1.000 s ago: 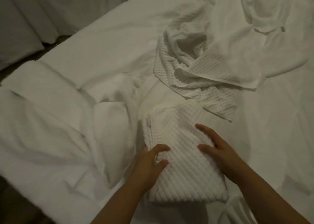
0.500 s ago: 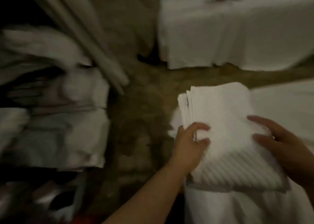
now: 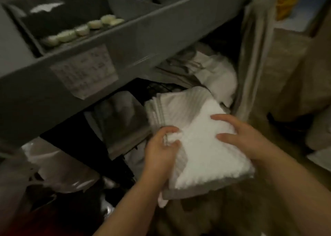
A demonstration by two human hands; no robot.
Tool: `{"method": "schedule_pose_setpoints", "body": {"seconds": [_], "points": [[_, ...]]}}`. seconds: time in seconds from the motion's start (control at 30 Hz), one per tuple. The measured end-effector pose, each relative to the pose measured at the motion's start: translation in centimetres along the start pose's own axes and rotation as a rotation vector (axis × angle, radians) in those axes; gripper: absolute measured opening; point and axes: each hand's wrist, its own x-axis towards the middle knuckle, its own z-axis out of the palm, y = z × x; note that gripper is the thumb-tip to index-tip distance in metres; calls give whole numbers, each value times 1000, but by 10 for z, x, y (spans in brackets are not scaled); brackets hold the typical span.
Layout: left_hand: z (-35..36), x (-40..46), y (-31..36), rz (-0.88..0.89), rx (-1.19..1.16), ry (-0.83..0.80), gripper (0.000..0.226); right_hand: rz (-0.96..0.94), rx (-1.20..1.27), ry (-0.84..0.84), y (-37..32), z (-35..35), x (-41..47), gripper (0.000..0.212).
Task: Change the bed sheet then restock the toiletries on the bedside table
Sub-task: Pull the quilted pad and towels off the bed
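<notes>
A folded white ribbed towel (image 3: 198,151) is held in the air in front of a grey housekeeping cart (image 3: 143,44). My left hand (image 3: 161,149) grips its left edge, fingers curled into the fabric. My right hand (image 3: 243,137) holds its right side, thumb and a finger spread on top, the other fingers hidden beneath. The towel's far end points into the cart's lower shelf (image 3: 125,117), where other folded linen lies.
The cart's top tray holds a row of small pale toiletry items (image 3: 80,30) and a paper label (image 3: 86,71) on its front. A fabric laundry bag (image 3: 254,60) hangs at the cart's right end. Plastic bags (image 3: 59,166) sit low on the left. Brown carpet lies below.
I have turned from the bed to the cart, carrying the folded towel. It was lying on the bed a second ago and is now held at the cart's lower shelf.
</notes>
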Motion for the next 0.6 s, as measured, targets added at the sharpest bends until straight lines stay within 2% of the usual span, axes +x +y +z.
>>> {"method": "schedule_pose_setpoints", "body": {"seconds": [0.17,0.27,0.37,0.47,0.53,0.6], "points": [[-81,69,22,33,151,342,24,-217,-115,-218,-56,77,132,44],[-116,92,21,-109,241,477,32,-354,-274,-285,-81,128,176,45],[-117,113,11,-264,582,518,49,-349,-394,-359,-75,163,200,45],[-107,126,-9,-199,833,492,68,-152,-344,-325,-40,174,203,45],[-104,130,-29,-157,887,446,66,-91,-264,-249,-24,175,203,47],[-101,129,-48,-202,891,421,57,-105,-206,-180,-24,177,207,46]]}}
